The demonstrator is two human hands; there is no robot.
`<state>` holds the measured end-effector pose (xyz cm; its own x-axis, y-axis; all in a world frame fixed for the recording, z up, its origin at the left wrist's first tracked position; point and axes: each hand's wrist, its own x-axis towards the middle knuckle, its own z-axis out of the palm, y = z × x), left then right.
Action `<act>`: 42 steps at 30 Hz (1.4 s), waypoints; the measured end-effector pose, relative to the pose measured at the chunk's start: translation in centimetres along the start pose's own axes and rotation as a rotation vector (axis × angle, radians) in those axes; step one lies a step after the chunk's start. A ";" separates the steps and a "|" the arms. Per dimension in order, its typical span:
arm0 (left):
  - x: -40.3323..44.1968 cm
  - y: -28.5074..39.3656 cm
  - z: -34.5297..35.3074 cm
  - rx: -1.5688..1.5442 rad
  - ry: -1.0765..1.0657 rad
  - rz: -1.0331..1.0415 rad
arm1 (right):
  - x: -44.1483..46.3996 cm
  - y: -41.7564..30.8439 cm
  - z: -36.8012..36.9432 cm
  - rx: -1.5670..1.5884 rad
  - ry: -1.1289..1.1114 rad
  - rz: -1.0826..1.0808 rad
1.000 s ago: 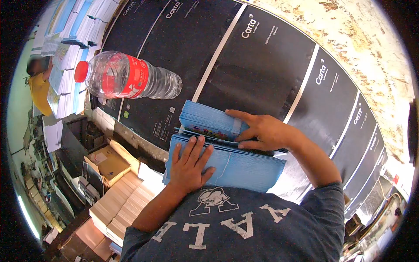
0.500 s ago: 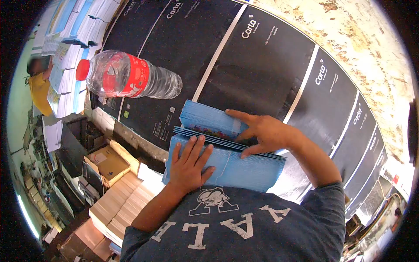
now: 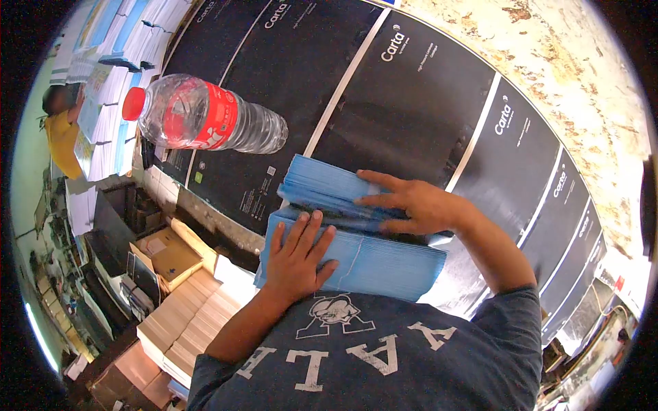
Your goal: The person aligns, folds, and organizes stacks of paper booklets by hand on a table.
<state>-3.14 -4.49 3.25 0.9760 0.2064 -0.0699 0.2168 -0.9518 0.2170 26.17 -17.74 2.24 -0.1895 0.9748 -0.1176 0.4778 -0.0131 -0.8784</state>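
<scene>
Blue-edged printed sheets stand in two groups against my shirt. My left hand (image 3: 299, 260) lies flat on the near stack (image 3: 384, 264), fingers spread and pointing away from me. My right hand (image 3: 418, 205) rests with parted fingers at the right part of the far stack (image 3: 325, 179), its thumb at the gap between the groups. Some sheets in that gap are blurred by motion. A clear bottle (image 3: 257, 128) with a red cap and red label lies on its side beyond the stacks to the left.
The stacks rest on a black printed board (image 3: 404, 103) with white lines. At the left are an open cardboard box (image 3: 171, 253), stacked paper blocks (image 3: 195, 312) and tall paper piles (image 3: 113, 130). A person in yellow (image 3: 62, 144) is beside those piles.
Some sheets in the gap have moved away from the near stack towards the far one. My right fingers have shifted slightly, while my left hand has stayed in place. The bottle appears slightly rolled.
</scene>
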 end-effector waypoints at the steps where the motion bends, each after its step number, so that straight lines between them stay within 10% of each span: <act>1: -0.1 0.0 0.1 -0.003 0.004 -0.001 | 0.0 -0.1 0.3 -0.041 -0.007 0.015; 42: 0.0 0.1 0.2 0.011 0.010 0.003 | -0.1 -0.1 1.1 -0.289 0.035 -0.138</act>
<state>-3.14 -4.60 3.12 0.9769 0.2054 -0.0592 0.2133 -0.9550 0.2060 25.18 -18.05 1.83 -0.2427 0.9700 0.0139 0.6745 0.1790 -0.7163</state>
